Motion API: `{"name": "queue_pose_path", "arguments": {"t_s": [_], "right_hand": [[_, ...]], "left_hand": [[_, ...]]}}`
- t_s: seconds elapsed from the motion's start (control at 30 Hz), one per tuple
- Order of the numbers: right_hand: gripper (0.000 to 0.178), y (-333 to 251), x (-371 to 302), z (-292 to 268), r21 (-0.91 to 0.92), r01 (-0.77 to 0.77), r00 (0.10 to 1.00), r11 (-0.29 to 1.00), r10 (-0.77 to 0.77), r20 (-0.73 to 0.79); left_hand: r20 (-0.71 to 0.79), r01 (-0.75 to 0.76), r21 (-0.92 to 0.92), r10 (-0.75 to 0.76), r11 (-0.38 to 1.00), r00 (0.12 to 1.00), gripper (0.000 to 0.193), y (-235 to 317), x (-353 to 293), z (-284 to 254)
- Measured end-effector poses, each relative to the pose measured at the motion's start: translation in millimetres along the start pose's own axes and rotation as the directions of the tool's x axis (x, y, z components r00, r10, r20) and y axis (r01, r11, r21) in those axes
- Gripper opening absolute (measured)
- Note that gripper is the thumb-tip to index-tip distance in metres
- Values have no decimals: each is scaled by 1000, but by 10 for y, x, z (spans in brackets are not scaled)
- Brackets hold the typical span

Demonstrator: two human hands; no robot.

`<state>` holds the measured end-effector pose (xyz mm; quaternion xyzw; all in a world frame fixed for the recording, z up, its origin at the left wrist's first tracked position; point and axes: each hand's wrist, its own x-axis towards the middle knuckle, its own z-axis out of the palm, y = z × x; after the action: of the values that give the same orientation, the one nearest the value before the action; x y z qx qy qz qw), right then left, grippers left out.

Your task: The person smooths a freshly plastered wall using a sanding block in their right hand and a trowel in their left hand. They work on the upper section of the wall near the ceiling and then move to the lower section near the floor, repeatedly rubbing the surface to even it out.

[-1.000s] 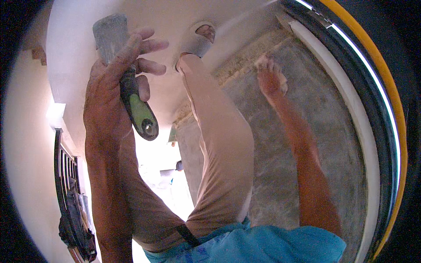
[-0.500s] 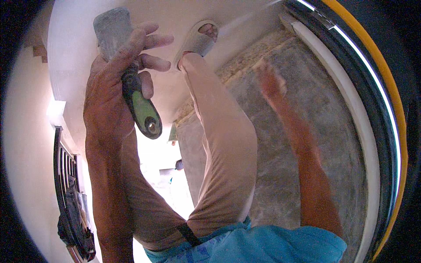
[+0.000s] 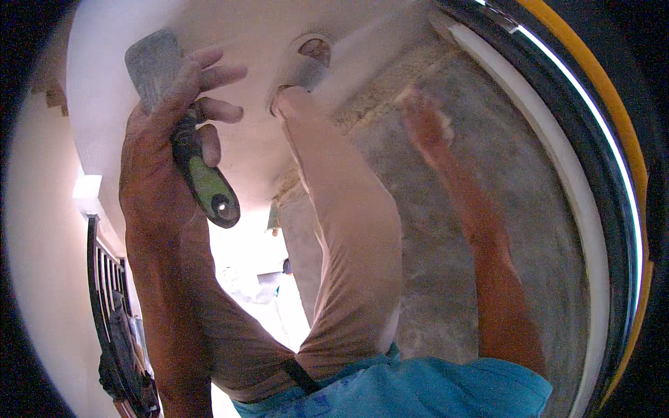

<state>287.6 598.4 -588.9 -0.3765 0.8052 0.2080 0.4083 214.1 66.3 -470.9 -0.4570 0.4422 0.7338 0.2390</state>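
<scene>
My left hand (image 3: 155, 157) is closed around a putty knife (image 3: 212, 187) with a green and black handle. Its wide grey blade (image 3: 152, 66) points up and away at the upper left, and some of my fingers stand loosely apart beside the handle. Lower on the right, my right hand (image 3: 425, 122) is in front of the rough grey surface (image 3: 460, 202). Its fingers are smeared, and a pale patch shows at its edge; whether that is something held, I cannot make out.
My leg in beige trousers (image 3: 355, 202) stretches forward, the foot in a light slipper (image 3: 306, 66) on a pale smooth surface (image 3: 251, 28). A dark railing (image 3: 104, 279) with dark cloth stands at left. A white curved edge (image 3: 557, 153) and a yellow band (image 3: 631, 153) bound the right.
My left hand and the putty knife have shifted slightly left and down in the picture. The right hand has moved a little left. The whole view has tilted slightly.
</scene>
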Motion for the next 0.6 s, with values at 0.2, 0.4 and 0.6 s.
{"name": "queue_pose_path", "arguments": {"t_s": [0.2,0.4,0.6], "right_hand": [[39,137,-221,-105,-81,143,990,986,-143,2],[42,993,-452,-1580,-346,-68,978,936,131,161],[47,465,-1561,-2223,-262,-17,977,965,72,202]], "left_hand": [[83,-38,26,36,999,996,47,-195,144,-85],[78,-35,32,32,999,996,44,-141,104,-24],[53,-15,-8,15,1000,998,44,-204,74,-2]]}}
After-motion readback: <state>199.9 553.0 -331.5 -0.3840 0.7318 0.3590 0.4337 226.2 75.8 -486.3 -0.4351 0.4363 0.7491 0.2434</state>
